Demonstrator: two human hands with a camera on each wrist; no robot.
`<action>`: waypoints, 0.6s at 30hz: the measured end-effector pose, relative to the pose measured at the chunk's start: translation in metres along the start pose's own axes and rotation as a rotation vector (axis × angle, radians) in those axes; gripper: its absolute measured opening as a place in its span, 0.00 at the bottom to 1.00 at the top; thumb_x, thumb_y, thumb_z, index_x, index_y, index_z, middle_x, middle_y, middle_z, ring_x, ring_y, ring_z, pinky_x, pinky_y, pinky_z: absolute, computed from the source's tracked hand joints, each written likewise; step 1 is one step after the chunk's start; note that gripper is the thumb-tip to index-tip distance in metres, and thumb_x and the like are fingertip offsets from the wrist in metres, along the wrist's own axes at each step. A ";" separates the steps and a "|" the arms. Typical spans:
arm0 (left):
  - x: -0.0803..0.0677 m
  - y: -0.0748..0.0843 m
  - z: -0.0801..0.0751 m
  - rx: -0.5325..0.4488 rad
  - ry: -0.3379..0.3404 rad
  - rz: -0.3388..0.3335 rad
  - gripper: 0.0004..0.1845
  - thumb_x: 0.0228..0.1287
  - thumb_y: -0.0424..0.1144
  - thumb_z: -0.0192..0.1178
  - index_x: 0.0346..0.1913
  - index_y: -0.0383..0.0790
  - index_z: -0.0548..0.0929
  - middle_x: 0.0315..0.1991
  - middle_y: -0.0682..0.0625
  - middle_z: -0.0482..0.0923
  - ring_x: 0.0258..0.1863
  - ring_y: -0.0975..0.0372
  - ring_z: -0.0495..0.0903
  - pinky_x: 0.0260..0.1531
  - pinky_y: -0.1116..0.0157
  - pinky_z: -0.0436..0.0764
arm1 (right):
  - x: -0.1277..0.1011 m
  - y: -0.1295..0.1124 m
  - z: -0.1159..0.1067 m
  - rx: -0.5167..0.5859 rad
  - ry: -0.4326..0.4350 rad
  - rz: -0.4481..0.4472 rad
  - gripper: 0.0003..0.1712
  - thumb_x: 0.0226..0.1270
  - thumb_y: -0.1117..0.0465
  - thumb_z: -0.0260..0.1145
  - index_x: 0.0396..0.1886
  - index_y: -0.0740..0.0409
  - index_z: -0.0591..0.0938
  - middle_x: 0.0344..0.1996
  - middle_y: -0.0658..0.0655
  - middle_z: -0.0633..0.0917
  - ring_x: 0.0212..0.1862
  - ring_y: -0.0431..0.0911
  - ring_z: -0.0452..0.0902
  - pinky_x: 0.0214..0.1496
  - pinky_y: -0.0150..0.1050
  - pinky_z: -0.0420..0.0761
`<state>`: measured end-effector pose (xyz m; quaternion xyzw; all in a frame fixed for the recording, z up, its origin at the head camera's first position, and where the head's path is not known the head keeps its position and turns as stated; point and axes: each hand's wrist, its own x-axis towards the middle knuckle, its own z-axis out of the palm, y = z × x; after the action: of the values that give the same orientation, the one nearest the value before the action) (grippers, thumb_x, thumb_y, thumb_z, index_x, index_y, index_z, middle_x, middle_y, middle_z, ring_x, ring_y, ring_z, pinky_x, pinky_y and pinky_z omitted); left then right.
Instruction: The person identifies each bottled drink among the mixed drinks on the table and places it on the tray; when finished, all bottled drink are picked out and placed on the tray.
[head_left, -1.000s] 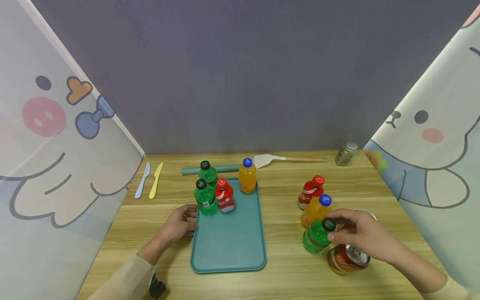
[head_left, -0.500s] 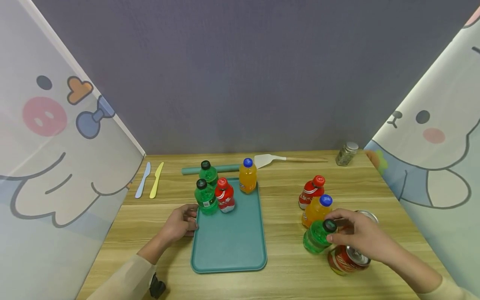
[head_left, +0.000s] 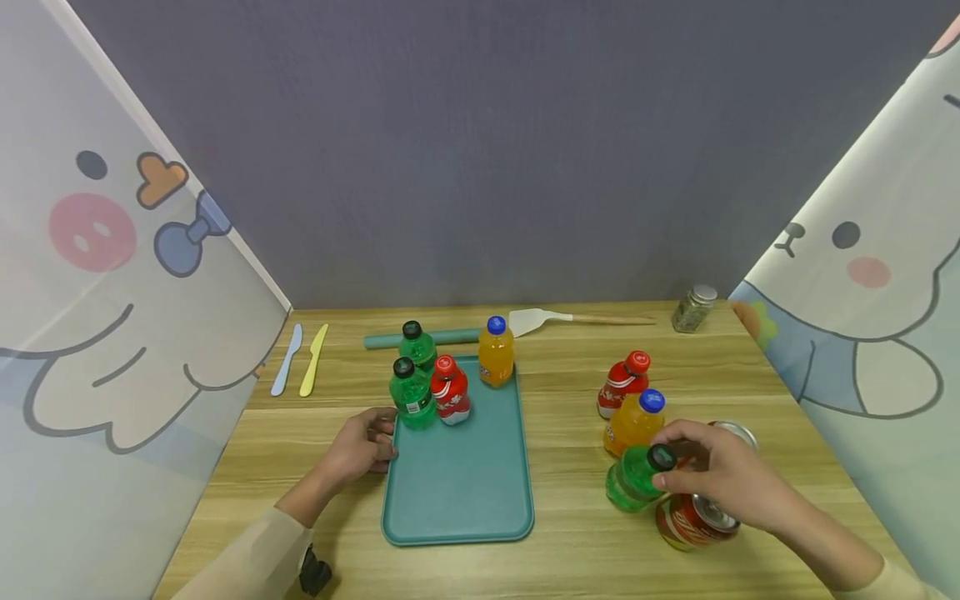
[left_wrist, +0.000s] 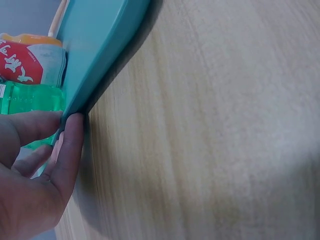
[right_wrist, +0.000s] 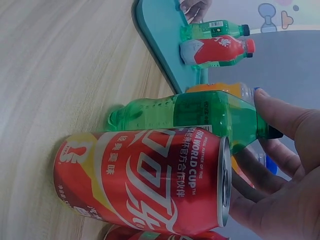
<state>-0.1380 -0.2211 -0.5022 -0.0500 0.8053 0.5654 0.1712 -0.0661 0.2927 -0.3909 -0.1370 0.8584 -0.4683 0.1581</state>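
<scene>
My right hand [head_left: 720, 479] was at the neck of the green bottle [head_left: 633, 477] on the table's [head_left: 570, 408] right side, fingertips pinching round its black cap [head_left: 661, 457]. The wrist view showed the thumb on the shoulder and the other fingers curled behind, so a grasp, though part of the cap was hidden by my fingers. The bottle leaned a bit toward the hand in the head view; its base looked to be on the wood, but I couldn't be sure of full contact.

Just beside it, under my palm, stood a red cola can [head_left: 693, 521], touching or nearly touching the bottle. A second can [head_left: 738, 433] behind my hand showed only its rim, the rest covered. An orange bottle w/ blue cap [head_left: 633, 421] stood right behind the green one, then a red bottle [head_left: 622, 383] further back.

My left hand [head_left: 363, 446] pinched the left rim of the teal tray [head_left: 457, 492], thumb and one finger on the edge in the wrist view; the other fingers were cut off there. On the tray's far end: two green bottles [head_left: 411, 393], a red one [head_left: 450, 390] and an orange one [head_left: 495, 352].

At the back lay a white spatula [head_left: 555, 318], a teal rod [head_left: 450, 337] partly hidden by bottles, a small jar [head_left: 693, 307], and blue & yellow knives [head_left: 300, 360] at left. A dark thing at my left sleeve was too cut off to identify.
</scene>
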 end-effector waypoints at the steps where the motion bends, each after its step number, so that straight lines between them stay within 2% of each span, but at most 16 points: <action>1: 0.000 0.000 0.000 0.000 -0.001 0.000 0.36 0.57 0.18 0.61 0.71 0.29 0.69 0.54 0.36 0.73 0.42 0.55 0.78 0.33 0.56 0.89 | 0.000 0.000 0.000 0.008 0.000 0.002 0.23 0.66 0.58 0.74 0.55 0.65 0.80 0.48 0.65 0.85 0.41 0.44 0.86 0.37 0.41 0.89; 5: 0.000 0.000 0.000 -0.009 -0.002 -0.001 0.36 0.57 0.18 0.61 0.71 0.28 0.69 0.54 0.35 0.73 0.42 0.55 0.78 0.33 0.56 0.89 | -0.002 -0.001 0.000 0.026 0.002 0.016 0.24 0.66 0.58 0.74 0.56 0.65 0.80 0.49 0.66 0.85 0.41 0.44 0.87 0.37 0.41 0.89; 13: -0.001 0.001 0.001 0.001 0.006 -0.002 0.36 0.57 0.19 0.62 0.71 0.28 0.69 0.54 0.35 0.73 0.42 0.55 0.79 0.33 0.56 0.89 | -0.005 -0.007 -0.002 -0.040 0.045 0.005 0.22 0.65 0.57 0.75 0.55 0.62 0.81 0.47 0.61 0.86 0.40 0.43 0.86 0.37 0.37 0.88; 18: 0.000 0.001 0.001 0.008 0.010 0.000 0.36 0.57 0.18 0.62 0.71 0.28 0.69 0.54 0.35 0.73 0.42 0.55 0.78 0.33 0.56 0.89 | -0.008 -0.013 -0.003 -0.031 0.039 -0.007 0.21 0.66 0.58 0.74 0.55 0.61 0.81 0.47 0.60 0.86 0.41 0.43 0.85 0.37 0.38 0.88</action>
<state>-0.1381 -0.2198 -0.5015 -0.0520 0.8086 0.5617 0.1675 -0.0595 0.2912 -0.3767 -0.1330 0.8680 -0.4583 0.1375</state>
